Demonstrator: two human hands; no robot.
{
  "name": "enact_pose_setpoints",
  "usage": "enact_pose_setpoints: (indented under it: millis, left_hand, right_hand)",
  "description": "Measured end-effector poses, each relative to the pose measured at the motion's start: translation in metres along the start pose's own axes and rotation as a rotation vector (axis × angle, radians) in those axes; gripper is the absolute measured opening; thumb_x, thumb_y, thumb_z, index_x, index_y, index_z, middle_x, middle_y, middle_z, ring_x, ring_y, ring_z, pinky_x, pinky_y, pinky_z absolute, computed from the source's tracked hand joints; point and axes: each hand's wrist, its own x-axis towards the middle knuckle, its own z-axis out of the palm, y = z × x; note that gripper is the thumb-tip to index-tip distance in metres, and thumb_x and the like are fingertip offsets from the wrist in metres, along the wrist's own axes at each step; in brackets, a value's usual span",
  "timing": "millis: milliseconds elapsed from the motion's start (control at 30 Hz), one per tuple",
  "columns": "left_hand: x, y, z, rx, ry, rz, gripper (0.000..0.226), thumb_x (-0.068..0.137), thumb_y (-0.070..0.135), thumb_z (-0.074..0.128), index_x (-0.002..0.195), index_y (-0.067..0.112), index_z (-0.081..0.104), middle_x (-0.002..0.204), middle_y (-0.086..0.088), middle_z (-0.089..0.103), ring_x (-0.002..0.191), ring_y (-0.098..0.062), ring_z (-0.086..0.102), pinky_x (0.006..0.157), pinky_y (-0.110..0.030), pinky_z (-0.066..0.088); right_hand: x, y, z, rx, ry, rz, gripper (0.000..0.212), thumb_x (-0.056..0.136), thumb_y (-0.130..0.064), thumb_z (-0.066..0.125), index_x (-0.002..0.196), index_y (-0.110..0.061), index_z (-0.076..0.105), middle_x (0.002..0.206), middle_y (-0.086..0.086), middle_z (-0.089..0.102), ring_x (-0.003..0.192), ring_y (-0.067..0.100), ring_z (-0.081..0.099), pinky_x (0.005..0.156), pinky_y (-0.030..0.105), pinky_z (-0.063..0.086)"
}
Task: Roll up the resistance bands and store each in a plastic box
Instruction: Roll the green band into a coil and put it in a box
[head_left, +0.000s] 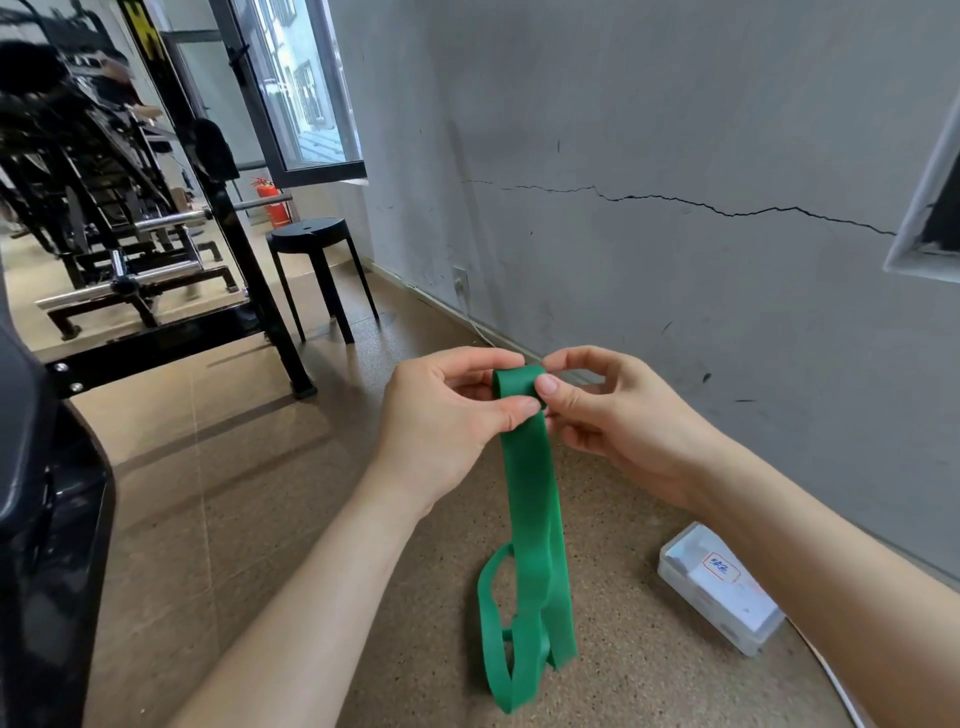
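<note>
**Head view: two hands pinch the rolled top of a green band**

Head camera looks down at both hands, raised at the centre of the frame. The left hand (441, 421) curls its thumb and fingers round the top end of the green resistance band (535, 493), where a small roll has formed. The right hand (618, 421) meets it from the other side, thumb pressed on the front of the roll and fingers bent behind it, so both hands pinch the same roll.

Below the roll the band hangs straight down as a flat strip. Its lower part lies in loose loops on the brown speckled floor (260, 519) at bottom centre.

A clear plastic box (717, 592) with a white label lies on the floor at lower right, just beside the right forearm and apart from the band. Whether its lid is shut I cannot tell.

A grey wall (675, 104) with a long crack (675, 200) fills the right half. A black stool (311, 244) stands near it left of centre, with a red fire extinguisher (272, 205) behind. A black weight rack (156, 338) occupies the upper left.
</note>
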Motion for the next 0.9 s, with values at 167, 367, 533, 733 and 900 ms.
enact_pose_setpoints:
  millis: [167, 367, 533, 733, 900]
  left_hand:
    - [0.001, -0.001, 0.002, -0.005, -0.012, 0.017, 0.038, 0.062, -0.002, 0.085, 0.086, 0.025, 0.074, 0.084, -0.001, 0.075, 0.082, -0.019, 0.071, 0.077, -0.032, 0.058]
    - [0.000, 0.002, 0.000, 0.007, -0.144, 0.010, 0.055, 0.063, 0.000, 0.084, 0.104, 0.033, 0.070, 0.091, 0.004, 0.064, 0.084, -0.013, 0.059, 0.089, -0.037, 0.055]
    - [0.000, 0.005, -0.018, -0.284, -0.557, -0.058, 0.044, 0.061, 0.014, 0.082, 0.105, 0.016, 0.073, 0.106, -0.005, 0.072, 0.098, -0.018, 0.067, 0.083, -0.028, 0.054]
    - [0.003, 0.007, -0.012, -0.267, -0.390, -0.031, 0.038, 0.051, -0.005, 0.079, 0.084, 0.015, 0.077, 0.080, -0.007, 0.075, 0.073, -0.019, 0.072, 0.064, -0.024, 0.056]
    - [0.008, 0.005, -0.009, -0.244, -0.158, -0.095, 0.040, 0.047, 0.006, 0.078, 0.086, 0.010, 0.072, 0.076, -0.006, 0.075, 0.073, -0.017, 0.071, 0.065, -0.022, 0.054]
  right_hand:
    - [0.001, 0.000, -0.001, 0.061, 0.032, -0.046, 0.048, 0.066, -0.025, 0.075, 0.106, -0.014, 0.051, 0.069, 0.007, 0.065, 0.064, 0.016, 0.053, 0.061, 0.028, 0.040]
    - [0.004, 0.004, -0.008, 0.158, -0.058, -0.052, 0.037, 0.082, -0.001, 0.069, 0.097, -0.016, 0.039, 0.066, 0.004, 0.068, 0.061, 0.016, 0.052, 0.065, 0.029, 0.038]
    - [0.004, 0.002, -0.024, 0.270, -0.421, 0.006, 0.064, 0.055, -0.021, 0.094, 0.095, -0.016, 0.043, 0.078, 0.017, 0.062, 0.067, 0.024, 0.054, 0.069, 0.030, 0.046]
    - [0.002, -0.001, -0.016, 0.351, -0.330, 0.047, 0.057, 0.057, -0.019, 0.090, 0.096, -0.016, 0.048, 0.069, 0.008, 0.064, 0.059, 0.017, 0.059, 0.062, 0.025, 0.050]
    - [-0.007, -0.007, 0.001, 0.106, -0.146, -0.098, 0.033, 0.072, -0.018, 0.077, 0.098, -0.010, 0.059, 0.088, 0.006, 0.069, 0.078, 0.019, 0.066, 0.078, 0.032, 0.053]
